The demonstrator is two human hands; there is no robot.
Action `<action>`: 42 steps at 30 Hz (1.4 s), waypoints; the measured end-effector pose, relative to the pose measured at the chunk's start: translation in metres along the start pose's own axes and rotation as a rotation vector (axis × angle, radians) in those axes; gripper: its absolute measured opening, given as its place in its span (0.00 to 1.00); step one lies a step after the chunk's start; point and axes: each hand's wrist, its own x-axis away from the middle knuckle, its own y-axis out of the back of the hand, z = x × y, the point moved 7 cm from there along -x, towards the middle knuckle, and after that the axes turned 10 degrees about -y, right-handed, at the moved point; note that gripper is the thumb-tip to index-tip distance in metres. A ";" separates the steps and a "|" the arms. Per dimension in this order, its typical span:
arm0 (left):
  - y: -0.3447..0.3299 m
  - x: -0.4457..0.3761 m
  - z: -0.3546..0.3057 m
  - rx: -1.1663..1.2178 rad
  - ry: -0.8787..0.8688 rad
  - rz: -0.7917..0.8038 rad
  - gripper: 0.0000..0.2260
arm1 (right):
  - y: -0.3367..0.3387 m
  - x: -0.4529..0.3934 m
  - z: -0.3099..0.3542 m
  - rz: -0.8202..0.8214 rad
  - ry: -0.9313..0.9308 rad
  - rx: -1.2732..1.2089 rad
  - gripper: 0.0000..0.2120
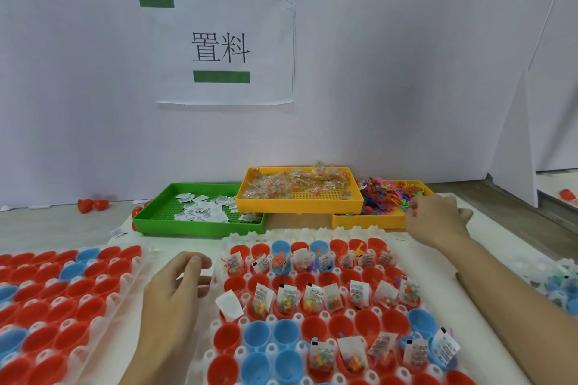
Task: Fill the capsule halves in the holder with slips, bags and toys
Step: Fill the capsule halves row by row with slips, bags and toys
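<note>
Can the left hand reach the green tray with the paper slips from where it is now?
Probably yes. The left hand hovers between the two holders, and only bare table lies before the green tray.

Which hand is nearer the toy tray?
Right. The right hand is at the toy tray, fingers among the toys. The left hand hovers well short of it, beside the holder.

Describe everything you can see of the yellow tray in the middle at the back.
The yellow tray is a shallow rectangular plastic one with a perforated floor and low walls. It sits raised, its ends overlapping the green tray and another yellow tray. Small clear bags of colourful beads are heaped toward its back. No hand touches it.
</note>
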 end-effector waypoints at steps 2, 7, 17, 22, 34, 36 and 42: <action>0.000 0.000 -0.001 -0.002 -0.003 0.008 0.18 | -0.005 -0.006 0.007 0.045 0.028 0.077 0.14; -0.001 0.001 0.001 0.002 0.006 0.016 0.17 | -0.017 -0.009 0.021 0.129 0.202 -0.223 0.16; -0.002 0.001 0.000 0.000 0.008 0.042 0.18 | -0.010 -0.008 0.014 0.150 0.170 -0.714 0.10; -0.002 0.001 0.000 -0.002 0.005 0.042 0.17 | -0.008 -0.013 0.004 0.062 0.101 -0.845 0.09; -0.002 0.002 -0.003 -0.005 0.027 0.044 0.15 | -0.014 -0.015 -0.003 0.081 -0.030 -1.027 0.13; -0.002 0.002 -0.003 -0.008 0.028 0.046 0.15 | -0.015 -0.013 0.001 0.135 -0.013 -1.078 0.15; -0.001 0.003 -0.003 0.007 0.042 0.041 0.17 | -0.016 -0.009 0.002 0.257 -0.067 -1.277 0.14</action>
